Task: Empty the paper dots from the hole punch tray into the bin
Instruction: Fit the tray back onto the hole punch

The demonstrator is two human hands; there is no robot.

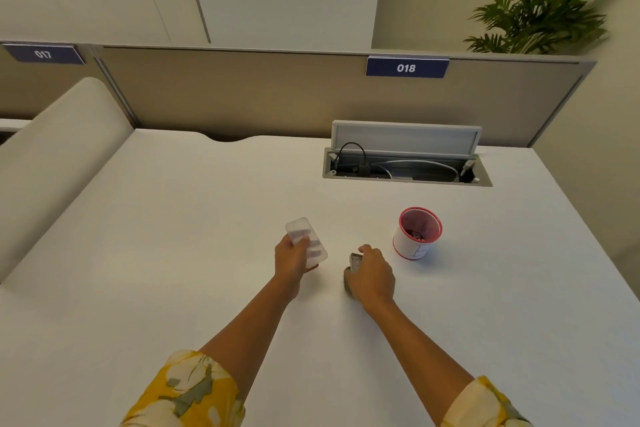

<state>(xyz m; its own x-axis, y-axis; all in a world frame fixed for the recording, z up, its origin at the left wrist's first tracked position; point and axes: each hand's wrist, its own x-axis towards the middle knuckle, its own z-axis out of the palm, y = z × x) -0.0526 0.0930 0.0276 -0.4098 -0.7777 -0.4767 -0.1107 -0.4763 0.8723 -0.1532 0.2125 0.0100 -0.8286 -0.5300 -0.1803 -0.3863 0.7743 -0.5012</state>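
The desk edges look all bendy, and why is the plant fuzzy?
Head view: the wide-angle lens curves the desk and divider lines; the plant at the corner is smeared and soft; the clear tray in the left hand looks slightly blurred; lighting is soft, shadows faint.

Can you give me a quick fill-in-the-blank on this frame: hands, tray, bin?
1. The clear plastic tray is held in the ____ hand.
2. The right hand rests on the grey hole punch, which sits on the ____.
3. The small bin has a ____ rim.
4. The sign above the open cable hatch reads ____.

Missing words: left; desk; red; 018
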